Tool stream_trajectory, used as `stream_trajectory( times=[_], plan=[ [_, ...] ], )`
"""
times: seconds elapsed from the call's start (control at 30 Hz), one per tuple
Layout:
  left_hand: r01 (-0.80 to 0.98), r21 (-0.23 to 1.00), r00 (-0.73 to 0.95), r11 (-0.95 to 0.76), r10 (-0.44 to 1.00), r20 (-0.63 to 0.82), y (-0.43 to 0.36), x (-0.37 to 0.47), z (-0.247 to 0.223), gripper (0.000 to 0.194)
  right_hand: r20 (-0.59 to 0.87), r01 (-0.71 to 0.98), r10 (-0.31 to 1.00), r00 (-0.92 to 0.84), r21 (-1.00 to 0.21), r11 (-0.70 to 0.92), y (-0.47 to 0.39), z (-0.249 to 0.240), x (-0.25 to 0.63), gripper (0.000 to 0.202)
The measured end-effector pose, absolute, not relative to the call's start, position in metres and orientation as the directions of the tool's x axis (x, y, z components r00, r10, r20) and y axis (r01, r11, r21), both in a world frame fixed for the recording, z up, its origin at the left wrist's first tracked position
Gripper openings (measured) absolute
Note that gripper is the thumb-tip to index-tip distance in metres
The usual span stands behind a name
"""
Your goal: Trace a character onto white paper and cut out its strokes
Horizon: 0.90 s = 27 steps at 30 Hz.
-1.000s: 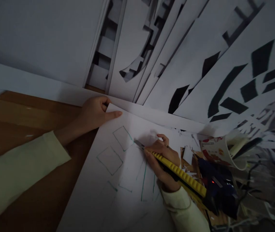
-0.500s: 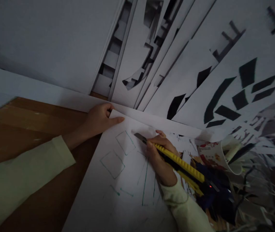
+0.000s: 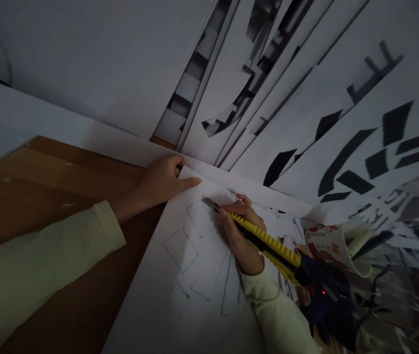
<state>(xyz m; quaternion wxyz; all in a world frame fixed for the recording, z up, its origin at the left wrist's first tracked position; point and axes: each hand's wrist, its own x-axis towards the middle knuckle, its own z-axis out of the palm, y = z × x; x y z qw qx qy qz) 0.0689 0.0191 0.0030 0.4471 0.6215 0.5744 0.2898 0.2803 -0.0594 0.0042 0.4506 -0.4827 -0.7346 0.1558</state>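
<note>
Since the earlier frame, the blade (image 3: 210,203) has reached the top corner of the upper quadrilateral (image 3: 198,219). At centre, the right hand (image 3: 241,235), clasped round the yellow cutter (image 3: 268,239), apparently follows this outline; the left hand (image 3: 162,182) pinches the white sheet (image 3: 168,309), which the next stroke needs steady. Print on the cup (image 3: 323,242), right, is illegible.
</note>
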Motion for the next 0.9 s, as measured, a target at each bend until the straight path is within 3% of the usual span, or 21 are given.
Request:
stream_trajectory(
  times=[0.9],
  plan=[
    [0.440,0.895,0.142,0.074,0.978,-0.151,0.0192,0.0704,0.0032,0.032,0.533,0.577,0.822,-0.198,-0.615,0.538,-0.0613,0.0012,0.2814,0.005]
  ],
)
